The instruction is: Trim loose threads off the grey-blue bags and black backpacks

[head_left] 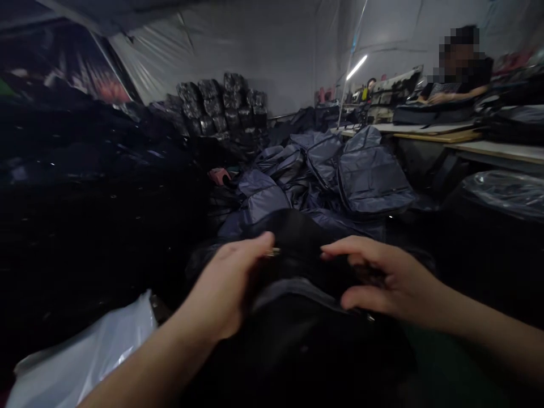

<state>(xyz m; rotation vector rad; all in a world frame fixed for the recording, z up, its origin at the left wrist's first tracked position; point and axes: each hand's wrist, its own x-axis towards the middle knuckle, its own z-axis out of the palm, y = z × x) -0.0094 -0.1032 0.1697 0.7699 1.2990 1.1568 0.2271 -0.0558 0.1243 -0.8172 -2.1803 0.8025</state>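
Note:
A black bag (297, 345) fills the lower middle in front of me, with a curved greyish edge (293, 286) across it. My left hand (232, 277) is closed on the bag's left side, its fingers mostly hidden behind the fabric. At its thumb tip is a small brassy metal piece (273, 252), perhaps a zipper pull. On the right side, my right hand (382, 277) has its index finger and thumb apart. Its thumb touches the end of the greyish edge, close to another small shiny metal piece (370, 318). Dark fabric and blur hide the finer details.
Grey-blue backpacks (374, 175) lie heaped just beyond the black bag. Wrapped black bundles (225, 102) are stacked at the back. A white plastic sheet (89, 351) lies lower left. Another person (461, 73) works at a table (501, 148) at right, near clear plastic (505, 190).

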